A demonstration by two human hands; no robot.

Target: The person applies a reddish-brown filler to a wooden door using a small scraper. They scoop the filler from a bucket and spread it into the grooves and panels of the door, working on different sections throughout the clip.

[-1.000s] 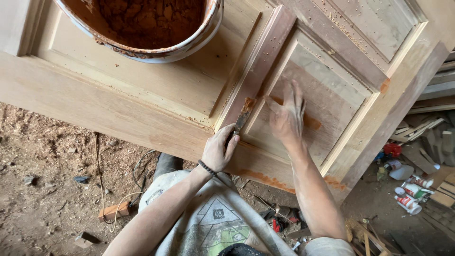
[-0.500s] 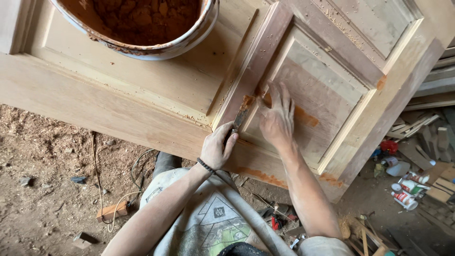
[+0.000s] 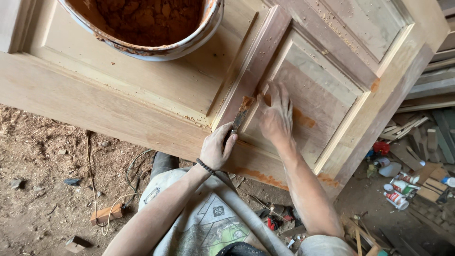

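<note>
A panelled wooden door (image 3: 142,95) lies flat in front of me. My left hand (image 3: 215,149) grips a putty knife (image 3: 239,116) whose blade carries orange-brown filler and rests on the moulding beside a recessed panel. My right hand (image 3: 275,116) lies flat on that panel, fingers spread, fingertips at the moulding close to the blade. An orange filler smear (image 3: 303,118) marks the panel just right of my right hand. More filler streaks (image 3: 260,178) run along the door's near edge.
A white bucket (image 3: 189,42) of reddish-brown filler stands on the door at the top. Dirt floor with wood scraps (image 3: 106,213) and a cable lies to the left. Cans and bottles (image 3: 395,182) and stacked timber offcuts (image 3: 426,137) sit on the right.
My right hand has slid left across the panel toward the knife blade, uncovering the orange smear. The left hand keeps the knife at the moulding.
</note>
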